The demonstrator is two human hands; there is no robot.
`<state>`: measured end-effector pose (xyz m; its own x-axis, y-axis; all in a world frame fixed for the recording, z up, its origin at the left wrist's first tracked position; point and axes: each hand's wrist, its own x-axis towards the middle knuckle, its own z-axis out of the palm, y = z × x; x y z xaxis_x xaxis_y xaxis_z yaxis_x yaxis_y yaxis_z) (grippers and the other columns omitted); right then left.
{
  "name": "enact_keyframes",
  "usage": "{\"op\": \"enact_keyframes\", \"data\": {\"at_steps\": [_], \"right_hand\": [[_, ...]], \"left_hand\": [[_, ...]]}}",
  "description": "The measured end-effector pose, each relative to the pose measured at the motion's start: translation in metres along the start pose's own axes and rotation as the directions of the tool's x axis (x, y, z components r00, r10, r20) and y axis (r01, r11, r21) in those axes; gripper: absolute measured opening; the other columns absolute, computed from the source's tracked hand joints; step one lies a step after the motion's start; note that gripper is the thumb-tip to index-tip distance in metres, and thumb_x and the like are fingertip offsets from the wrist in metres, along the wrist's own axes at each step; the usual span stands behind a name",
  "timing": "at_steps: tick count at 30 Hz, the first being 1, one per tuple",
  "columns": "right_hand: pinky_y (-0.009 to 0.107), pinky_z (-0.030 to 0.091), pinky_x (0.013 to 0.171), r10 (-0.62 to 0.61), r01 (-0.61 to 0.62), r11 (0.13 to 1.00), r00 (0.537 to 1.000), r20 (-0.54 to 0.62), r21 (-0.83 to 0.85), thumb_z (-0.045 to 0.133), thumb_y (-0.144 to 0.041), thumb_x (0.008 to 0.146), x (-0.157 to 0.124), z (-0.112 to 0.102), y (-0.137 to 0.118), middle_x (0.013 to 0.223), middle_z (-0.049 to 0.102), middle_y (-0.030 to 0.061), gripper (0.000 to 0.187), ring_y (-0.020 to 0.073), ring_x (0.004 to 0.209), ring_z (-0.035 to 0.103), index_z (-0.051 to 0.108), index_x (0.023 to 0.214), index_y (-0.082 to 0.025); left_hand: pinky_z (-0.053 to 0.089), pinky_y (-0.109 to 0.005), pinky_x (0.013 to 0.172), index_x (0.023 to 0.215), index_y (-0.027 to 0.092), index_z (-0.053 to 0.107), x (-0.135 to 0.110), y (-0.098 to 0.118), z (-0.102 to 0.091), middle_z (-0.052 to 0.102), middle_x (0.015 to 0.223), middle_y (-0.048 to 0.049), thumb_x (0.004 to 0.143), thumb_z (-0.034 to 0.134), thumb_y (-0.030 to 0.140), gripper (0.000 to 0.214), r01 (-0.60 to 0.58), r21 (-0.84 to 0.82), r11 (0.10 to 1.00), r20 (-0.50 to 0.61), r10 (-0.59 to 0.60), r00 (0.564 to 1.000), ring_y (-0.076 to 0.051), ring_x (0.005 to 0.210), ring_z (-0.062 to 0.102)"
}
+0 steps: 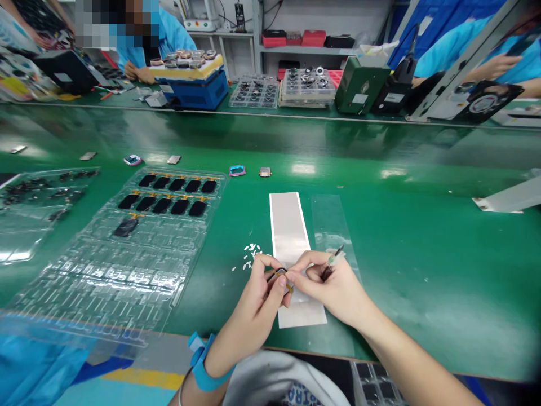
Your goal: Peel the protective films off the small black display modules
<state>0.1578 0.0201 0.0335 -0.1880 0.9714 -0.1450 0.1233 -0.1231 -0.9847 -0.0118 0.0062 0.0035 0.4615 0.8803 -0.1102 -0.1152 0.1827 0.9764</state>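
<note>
My left hand (pixel 266 293) is closed around a small dark-edged screen with an orange flex cable (pixel 289 287), held over a long pale strip sheet (pixel 291 225). Against that piece press the thumb and forefinger of my right hand (pixel 329 282); whether they pinch something tiny cannot be made out. A slim dark-tipped tool (pixel 340 250), partly wrapped in something whitish, is tucked in my right hand and juts out behind the fingers. Small white slips (pixel 249 259) lie scattered left of the strip. A clear plastic sheet (pixel 332 220) lies on its right.
A clear tray (pixel 181 276) with several black screens (pixel 163 204) is at left, another clear tray (pixel 25 225) beyond it. Several small metal parts (pixel 265 172) line the green bench (pixel 406 254). Past the ledge are a blue box (pixel 194 90), parts trays (pixel 255 93) and co-workers in blue sleeves.
</note>
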Motion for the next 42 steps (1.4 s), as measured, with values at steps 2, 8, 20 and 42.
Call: {"op": "enact_keyframes", "data": {"at_steps": [2, 8, 20, 42], "right_hand": [[0.025, 0.013, 0.045, 0.017, -0.018, 0.999, 1.000, 0.015, 0.029, 0.070, -0.036, 0.078, 0.001, -0.001, 0.001, 0.044, 0.024, -0.0122, 0.023, 0.0051, 0.043, 0.017, 0.068, 0.070, -0.014], [0.024, 0.013, 0.043, 0.089, -0.097, 0.985, 0.994, 0.058, 0.146, 0.080, -0.041, 0.073, 0.002, -0.003, 0.008, 0.040, 0.028, -0.0124, 0.029, 0.0041, 0.040, 0.017, 0.067, 0.069, -0.016], [0.032, 0.055, 0.074, 0.104, -0.179, 0.907, 0.972, 0.209, 0.381, 0.078, -0.044, 0.077, 0.003, -0.002, 0.006, 0.065, 0.074, 0.0050, 0.031, 0.0181, 0.069, 0.072, 0.065, 0.074, -0.016], [0.023, 0.043, 0.055, -0.548, 0.507, 0.722, 0.835, 0.060, -0.472, 0.057, -0.016, 0.092, -0.021, -0.004, 0.004, 0.089, 0.058, 0.0024, 0.005, 0.0097, 0.065, 0.054, 0.058, 0.093, -0.020]], "left_hand": [[0.037, -0.023, 0.065, 0.103, 0.025, 0.036, 0.001, 0.001, 0.001, 0.047, 0.074, 0.0059, 0.104, 0.042, 0.038, 0.015, -0.005, 0.000, 1.000, 0.005, 0.005, 1.000, -0.010, 0.068, 0.043], [0.036, -0.021, 0.062, 0.103, 0.024, 0.037, 0.002, 0.004, 0.001, 0.048, 0.072, 0.0062, 0.102, 0.047, 0.039, 0.018, -0.005, 0.005, 1.000, 0.012, 0.005, 1.000, -0.009, 0.066, 0.043], [0.035, -0.021, 0.059, 0.101, 0.024, 0.035, 0.003, 0.004, 0.001, 0.049, 0.068, 0.0073, 0.102, 0.047, 0.036, 0.017, -0.006, 0.085, 0.996, -0.019, 0.007, 1.000, -0.009, 0.061, 0.043], [0.038, -0.023, 0.062, 0.106, 0.025, 0.039, -0.002, 0.002, 0.000, 0.047, 0.072, 0.0058, 0.106, 0.037, 0.036, 0.011, -0.028, 0.059, 0.998, -0.068, 0.032, 0.997, -0.011, 0.065, 0.044]]}}
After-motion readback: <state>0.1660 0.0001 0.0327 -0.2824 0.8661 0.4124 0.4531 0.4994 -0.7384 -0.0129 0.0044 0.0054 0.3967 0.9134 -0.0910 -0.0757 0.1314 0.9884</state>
